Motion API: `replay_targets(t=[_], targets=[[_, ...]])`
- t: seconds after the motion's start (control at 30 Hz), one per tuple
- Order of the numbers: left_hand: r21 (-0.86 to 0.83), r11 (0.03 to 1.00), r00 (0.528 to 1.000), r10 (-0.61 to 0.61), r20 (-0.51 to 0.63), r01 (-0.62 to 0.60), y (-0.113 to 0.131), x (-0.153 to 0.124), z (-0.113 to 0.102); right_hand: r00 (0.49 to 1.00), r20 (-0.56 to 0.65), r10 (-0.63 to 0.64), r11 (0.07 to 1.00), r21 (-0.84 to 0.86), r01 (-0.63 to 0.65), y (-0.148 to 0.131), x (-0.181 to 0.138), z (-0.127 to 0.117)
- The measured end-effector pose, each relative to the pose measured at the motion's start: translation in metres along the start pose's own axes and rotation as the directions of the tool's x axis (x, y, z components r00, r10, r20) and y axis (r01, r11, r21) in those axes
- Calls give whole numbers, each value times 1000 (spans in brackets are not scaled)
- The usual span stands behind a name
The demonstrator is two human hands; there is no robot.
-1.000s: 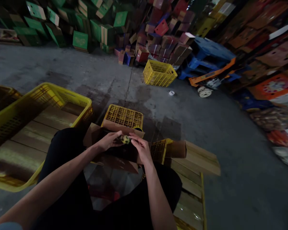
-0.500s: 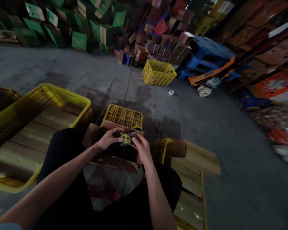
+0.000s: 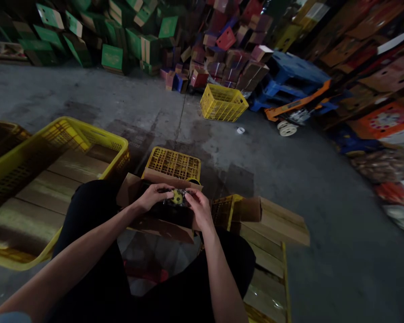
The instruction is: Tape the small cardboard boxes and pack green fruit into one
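My left hand (image 3: 153,195) and my right hand (image 3: 198,205) meet over an open cardboard box (image 3: 161,224) that rests between my knees. Both pinch a small dark, shiny wrapped item with a yellow round label (image 3: 177,197), the left from its left side and the right from its right side. What lies inside the box is too dark to make out. An upturned yellow crate (image 3: 173,163) stands just beyond the box.
A large yellow crate (image 3: 70,134) lined with cardboard sheets sits to my left. Flat cardboard pieces (image 3: 276,224) lie stacked at my right. Another yellow crate (image 3: 223,103), a blue pallet (image 3: 289,72), an orange pallet jack (image 3: 296,105) and heaps of green, red and brown cartons stand beyond the concrete floor.
The wrapped item with the yellow label has turned slightly between my fingers. Both hands have stayed over the box.
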State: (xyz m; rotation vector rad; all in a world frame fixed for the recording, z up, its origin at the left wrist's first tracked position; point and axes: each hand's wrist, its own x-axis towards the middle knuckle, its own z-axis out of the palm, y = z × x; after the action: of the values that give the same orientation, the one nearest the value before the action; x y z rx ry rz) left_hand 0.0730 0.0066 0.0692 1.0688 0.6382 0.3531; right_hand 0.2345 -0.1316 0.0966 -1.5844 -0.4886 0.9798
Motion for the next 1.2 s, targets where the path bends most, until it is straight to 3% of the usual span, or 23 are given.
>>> replay_targets(t=[0.23, 0.5, 0.73, 1.0, 1.2], targets=[[-53, 998, 998, -30, -53, 28, -2, 0, 1, 999, -25, -36, 999, -15, 35, 3, 2, -2], [-126, 992, 999, -29, -46, 23, 1, 2, 0, 999, -53, 11, 995, 97, -6, 7, 6, -1], [-107, 990, 994, -82, 72, 90, 3, -2, -1, 995, -99, 6, 997, 81, 2, 14, 9, -9], [-44, 999, 999, -11, 51, 13, 3, -3, 1, 998, 14, -59, 997, 46, 58, 0, 3, -5], [71, 997, 997, 23, 70, -28, 5, -4, 1, 983, 176, -60, 981, -170, 90, -6, -1, -5]])
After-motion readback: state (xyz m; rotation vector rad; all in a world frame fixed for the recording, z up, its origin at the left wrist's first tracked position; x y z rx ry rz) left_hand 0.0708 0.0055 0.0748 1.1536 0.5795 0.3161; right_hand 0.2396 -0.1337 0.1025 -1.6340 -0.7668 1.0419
